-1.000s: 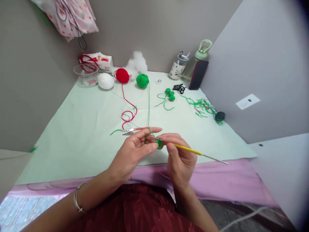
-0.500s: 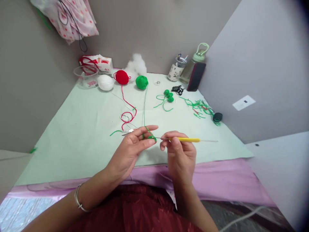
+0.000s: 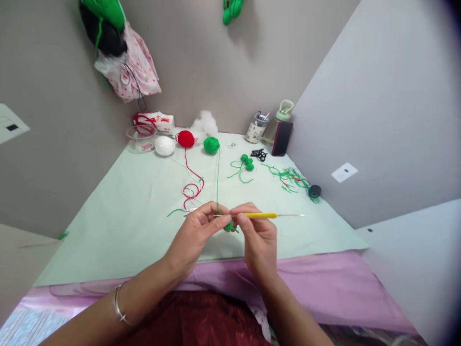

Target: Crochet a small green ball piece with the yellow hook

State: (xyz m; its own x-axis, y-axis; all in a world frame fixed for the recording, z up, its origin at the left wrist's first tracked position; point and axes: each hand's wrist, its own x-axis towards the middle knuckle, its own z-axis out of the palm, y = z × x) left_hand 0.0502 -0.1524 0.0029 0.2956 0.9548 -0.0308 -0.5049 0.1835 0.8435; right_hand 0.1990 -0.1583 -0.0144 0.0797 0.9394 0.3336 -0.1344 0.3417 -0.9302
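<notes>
My left hand (image 3: 196, 235) pinches a small green crochet piece (image 3: 229, 226) between thumb and fingers. Green yarn runs from that hand up to a green yarn ball (image 3: 211, 145) at the back of the table. My right hand (image 3: 260, 240) is closed round the yellow handle of a crochet hook (image 3: 264, 216), whose thin metal shaft reaches left to the left fingers. The fingertips of both hands meet around the green piece, which they partly hide. Behind my left hand, a shiny object (image 3: 190, 209), mostly covered, lies on the cloth.
Red (image 3: 186, 139) and white yarn balls (image 3: 164, 145) sit back left beside a clear bowl (image 3: 141, 139). Small green crocheted balls (image 3: 247, 162), a black hair clip (image 3: 259, 154), yarn scraps (image 3: 291, 178) and a tape roll (image 3: 314, 191) lie right. A pen cup (image 3: 256, 129), bottle (image 3: 276, 125) and phone (image 3: 282, 139) stand behind.
My hands have come together, and the crochet hook has moved left, its shaft now across the left fingers. The green piece hangs lower below the thumb. The camera view has tilted up.
</notes>
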